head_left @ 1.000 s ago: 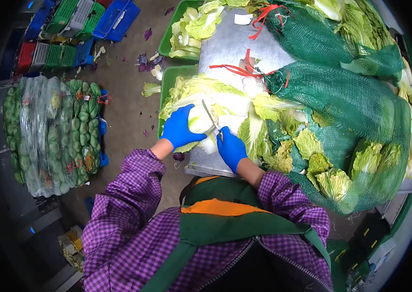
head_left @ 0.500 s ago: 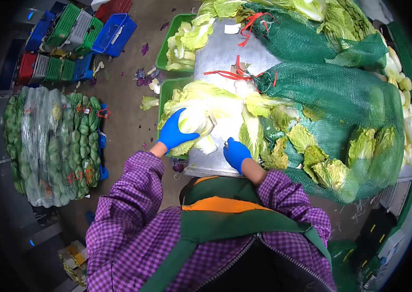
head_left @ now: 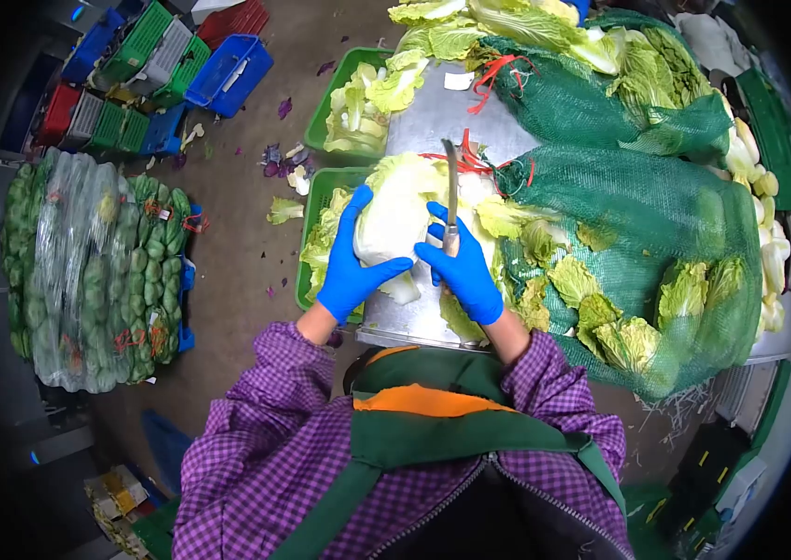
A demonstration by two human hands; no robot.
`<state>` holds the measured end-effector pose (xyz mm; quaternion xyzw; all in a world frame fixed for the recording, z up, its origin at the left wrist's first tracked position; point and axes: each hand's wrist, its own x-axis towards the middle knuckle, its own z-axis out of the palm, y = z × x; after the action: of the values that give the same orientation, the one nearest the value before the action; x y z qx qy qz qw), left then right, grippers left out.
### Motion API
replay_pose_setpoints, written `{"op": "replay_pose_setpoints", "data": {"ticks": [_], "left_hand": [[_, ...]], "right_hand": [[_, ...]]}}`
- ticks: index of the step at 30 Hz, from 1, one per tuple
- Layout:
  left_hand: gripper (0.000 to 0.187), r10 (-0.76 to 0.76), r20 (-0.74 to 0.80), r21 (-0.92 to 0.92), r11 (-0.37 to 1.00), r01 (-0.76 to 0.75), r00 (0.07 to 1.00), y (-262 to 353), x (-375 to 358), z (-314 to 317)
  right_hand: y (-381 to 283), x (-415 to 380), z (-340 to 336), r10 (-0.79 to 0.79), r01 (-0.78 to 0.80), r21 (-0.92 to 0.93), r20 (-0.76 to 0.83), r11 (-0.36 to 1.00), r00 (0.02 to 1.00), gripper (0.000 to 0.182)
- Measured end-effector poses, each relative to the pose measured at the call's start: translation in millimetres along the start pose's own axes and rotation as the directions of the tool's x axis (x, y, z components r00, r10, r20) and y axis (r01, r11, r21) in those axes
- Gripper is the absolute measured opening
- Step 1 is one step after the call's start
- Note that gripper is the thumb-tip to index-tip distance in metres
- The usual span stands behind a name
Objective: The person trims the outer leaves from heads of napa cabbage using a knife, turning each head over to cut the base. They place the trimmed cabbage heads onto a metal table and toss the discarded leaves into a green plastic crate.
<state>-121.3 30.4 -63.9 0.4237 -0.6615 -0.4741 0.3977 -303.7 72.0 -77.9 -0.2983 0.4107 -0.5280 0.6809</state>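
Observation:
A pale, trimmed napa cabbage [head_left: 399, 213] is between my two blue-gloved hands, above the metal table. My left hand [head_left: 356, 266] wraps its left and near side, thumb along the bottom. My right hand [head_left: 466, 273] grips a knife [head_left: 452, 187] by its handle, the blade pointing away from me. The fingers of that hand also reach the right side of the cabbage. Loose cabbage leaves [head_left: 500, 217] lie right beside this hand. Part of the knife handle is hidden in the glove.
Green crates of leaves [head_left: 310, 289] stand at the table's left edge. Green mesh sacks [head_left: 638, 187] with red ties fill the right side, with yellowed leaves on the nearer one. A metal tabletop [head_left: 428, 103] shows between. Wrapped sacks [head_left: 97, 271] and stacked crates [head_left: 227, 79] stand left.
My left hand has shifted its hold around the cabbage, which now looks more compact. My right hand has come up against its right side, and the knife blade now points away from me.

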Motion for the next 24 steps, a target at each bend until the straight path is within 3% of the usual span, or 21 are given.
{"op": "replay_pose_setpoints", "data": {"ticks": [2,4,5,6,8,9,10,12,13,14,16,17,18,20,21,22,23,24], "left_hand": [[0.093,-0.028,-0.024,0.027,0.999,0.029,0.999,-17.3,-7.1,3.9],[0.088,-0.162,0.017,-0.084,0.983,0.163,0.987,-37.7,-13.8,3.0],[0.066,-0.198,-0.024,-0.164,0.968,0.191,0.980,-45.2,-18.2,5.3],[0.066,-0.202,-0.025,-0.167,0.966,0.195,0.979,-53.3,-20.1,5.4],[0.044,-0.363,-0.076,-0.369,0.876,0.312,0.929,-75.6,-26.2,2.6],[0.030,-0.307,-0.104,-0.210,0.937,0.280,0.946,-84.2,-34.2,0.1],[0.030,-0.309,-0.106,-0.212,0.936,0.282,0.945,-86.8,-35.1,-1.8],[0.029,-0.279,-0.126,-0.411,0.888,0.206,0.952,-92.6,-34.7,-5.8],[0.029,-0.232,-0.072,-0.381,0.905,0.188,0.970,-80.3,-22.0,-16.1],[0.033,-0.520,-0.117,-0.789,0.566,0.239,0.846,-81.4,-12.0,-26.5],[0.038,-0.585,-0.202,-0.891,0.444,0.101,0.785,-60.1,2.9,-41.9],[0.054,-0.620,-0.144,-0.830,0.500,0.247,0.771,-61.3,-1.0,-45.4],[0.054,-0.615,-0.146,-0.830,0.503,0.242,0.775,-60.6,-6.6,-40.2],[0.069,-0.744,0.112,-0.321,0.601,0.732,0.659,-60.9,-26.3,-16.9],[0.074,-0.581,0.034,-0.096,0.808,0.582,0.813,-76.9,-43.1,0.5],[0.080,-0.375,0.011,0.147,0.918,0.370,0.927,-91.5,-56.0,18.1],[0.081,-0.351,-0.106,0.172,0.915,0.365,0.930,-76.9,-57.0,29.1],[0.081,-0.356,-0.106,0.171,0.913,0.370,0.928,-71.8,-57.6,26.9]], "right_hand": [[25.2,6.6,-4.9,-0.135,0.105,-0.229,-0.119,0.968,0.984,0.068],[42.2,7.6,-12.3,-0.099,0.078,-0.148,-0.138,0.986,0.985,0.073],[47.9,5.3,-14.7,-0.033,0.008,-0.146,-0.175,0.989,0.984,0.071],[53.7,4.0,-16.9,0.031,-0.062,-0.142,-0.210,0.988,0.977,0.069],[68.1,4.4,-21.6,0.011,-0.049,-0.174,-0.210,0.984,0.978,0.066],[70.7,4.7,-22.6,0.071,-0.108,-0.164,-0.218,0.980,0.973,0.064],[72.6,5.4,-23.8,0.129,-0.166,-0.154,-0.228,0.974,0.965,0.062],[76.0,6.9,-26.7,0.102,-0.149,-0.174,-0.256,0.973,0.961,0.063],[77.0,7.2,-28.1,0.073,-0.132,-0.192,-0.284,0.973,0.956,0.064],[75.5,7.3,-28.4,0.078,-0.137,-0.192,-0.284,0.972,0.956,0.064],[71.6,8.0,-30.7,0.143,-0.207,-0.219,-0.275,0.953,0.951,0.063],[73.9,7.9,-33.4,0.141,-0.205,-0.222,-0.274,0.953,0.952,0.063],[79.2,8.8,-36.3,0.140,-0.189,-0.170,-0.264,0.967,0.954,0.062],[78.2,10.3,-37.1,0.139,-0.172,-0.109,-0.259,0.979,0.956,0.061],[70.3,9.6,-35.1,0.190,-0.219,-0.098,-0.242,0.971,0.951,0.061],[66.9,9.2,-33.8,0.242,-0.266,-0.087,-0.224,0.960,0.944,0.061],[70.6,8.3,-33.5,0.247,-0.271,-0.083,-0.226,0.959,0.942,0.061],[73.6,8.4,-32.8,0.215,-0.235,-0.081,-0.198,0.969,0.956,0.061]]}}
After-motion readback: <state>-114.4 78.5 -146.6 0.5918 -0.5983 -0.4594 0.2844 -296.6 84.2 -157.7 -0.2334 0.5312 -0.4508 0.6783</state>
